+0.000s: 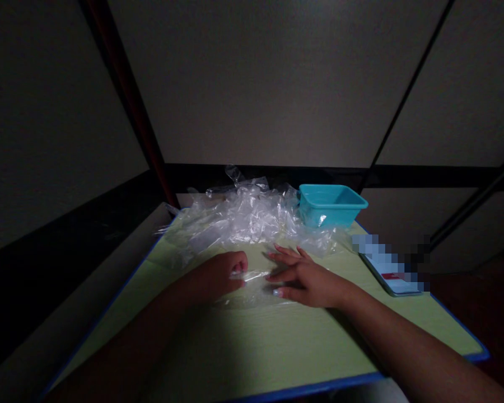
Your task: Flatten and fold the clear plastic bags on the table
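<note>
A clear plastic bag (256,291) lies flat on the table in front of me, between and under my hands. My left hand (231,271) is closed, its thumb and curled fingers pinching the bag near its left end. On the bag's right part rests my right hand (304,277), palm down with its fingers spread. Just beyond both hands spreads a crumpled heap of clear plastic bags (252,215). How many layers lie under my hands I cannot tell.
A turquoise plastic basket (331,215) stands at the back right, touching the heap. A phone (388,271), partly blurred out, lies along the right edge of the pale green table (285,352) with blue edging. Wall panels (260,84) rise behind.
</note>
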Demonstrator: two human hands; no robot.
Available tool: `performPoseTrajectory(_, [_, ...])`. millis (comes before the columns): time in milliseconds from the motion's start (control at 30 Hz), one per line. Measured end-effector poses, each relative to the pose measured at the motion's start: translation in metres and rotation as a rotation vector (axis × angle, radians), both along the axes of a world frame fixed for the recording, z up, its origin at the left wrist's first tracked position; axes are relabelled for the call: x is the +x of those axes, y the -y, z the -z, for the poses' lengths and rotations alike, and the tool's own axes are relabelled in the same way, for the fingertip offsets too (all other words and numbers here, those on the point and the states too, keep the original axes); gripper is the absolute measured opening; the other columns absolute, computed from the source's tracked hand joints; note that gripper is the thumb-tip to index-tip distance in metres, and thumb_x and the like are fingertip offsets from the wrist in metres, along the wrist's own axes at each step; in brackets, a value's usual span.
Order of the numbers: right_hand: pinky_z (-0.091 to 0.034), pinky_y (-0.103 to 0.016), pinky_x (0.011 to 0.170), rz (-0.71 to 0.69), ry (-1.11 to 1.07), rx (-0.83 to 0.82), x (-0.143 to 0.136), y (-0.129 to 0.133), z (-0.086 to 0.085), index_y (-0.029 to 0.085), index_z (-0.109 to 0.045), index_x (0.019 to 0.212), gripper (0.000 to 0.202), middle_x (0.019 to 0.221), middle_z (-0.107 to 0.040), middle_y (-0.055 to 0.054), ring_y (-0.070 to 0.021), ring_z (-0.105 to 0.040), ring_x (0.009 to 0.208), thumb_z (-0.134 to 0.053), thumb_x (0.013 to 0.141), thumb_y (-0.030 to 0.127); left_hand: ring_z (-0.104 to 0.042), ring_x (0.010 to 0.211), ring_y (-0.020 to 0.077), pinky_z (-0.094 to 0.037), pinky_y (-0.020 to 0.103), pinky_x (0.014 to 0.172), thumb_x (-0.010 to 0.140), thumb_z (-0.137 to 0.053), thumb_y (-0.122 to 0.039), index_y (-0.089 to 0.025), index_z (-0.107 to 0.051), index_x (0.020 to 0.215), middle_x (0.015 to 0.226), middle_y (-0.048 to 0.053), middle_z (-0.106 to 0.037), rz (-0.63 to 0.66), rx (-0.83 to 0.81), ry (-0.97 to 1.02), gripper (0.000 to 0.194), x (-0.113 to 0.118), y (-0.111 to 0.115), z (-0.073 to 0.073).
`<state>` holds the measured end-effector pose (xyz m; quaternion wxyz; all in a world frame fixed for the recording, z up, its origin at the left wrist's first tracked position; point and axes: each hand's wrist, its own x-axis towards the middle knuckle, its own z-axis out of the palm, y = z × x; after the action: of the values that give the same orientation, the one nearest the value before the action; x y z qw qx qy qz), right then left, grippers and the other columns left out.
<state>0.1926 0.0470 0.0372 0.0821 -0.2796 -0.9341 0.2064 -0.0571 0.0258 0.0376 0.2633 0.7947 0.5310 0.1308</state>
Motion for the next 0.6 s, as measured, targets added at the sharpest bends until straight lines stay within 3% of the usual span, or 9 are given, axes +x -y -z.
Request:
performPoseTrajectory(167, [-0.003,-0.059,0.105,0.001,0.002,-0.003,-0.0001,0.0001,0.0000,0.031,-0.058,0.120,0.041,0.148,-0.025,-0.006,-0.0289,-0.013,0.138,-0.053,0.084,0.049,-0.046,0.064,0.0143,-0.032,0.023,0.055,0.072,-0.048,-0.025,-0.018,-0.052,0.076,0.065,-0.003,-0.050,-0.028,-0.008,0.037,0.009,0.0032,-0.0010,0.0000])
performPoseTrajectory(400, [-0.002,-0.060,0.104,-0.003,0.013,-0.010,0.0004,0.0003,-0.0001,0.031,-0.056,0.123,0.043,0.148,-0.024,-0.006,-0.0287,-0.010,0.138,-0.049,0.086,0.051,-0.044,0.064,0.0138,-0.030,0.023,0.055,0.064,-0.047,-0.018,-0.019,-0.052,0.073,0.066,-0.003,-0.049,0.012,0.015,0.013,0.010,0.0060,0.0012,-0.0045])
performPoseTrajectory(600, [-0.003,-0.060,0.104,-0.007,0.020,-0.006,0.0003,0.0006,-0.0006,0.031,-0.055,0.123,0.043,0.149,-0.023,-0.006,-0.0292,-0.010,0.138,-0.048,0.086,0.051,-0.044,0.063,0.0139,-0.029,0.023,0.054,0.067,-0.045,-0.019,-0.019,-0.049,0.072,0.064,-0.004,-0.048,0.007,0.008,0.000,0.007,0.0059,0.0029,-0.0046])
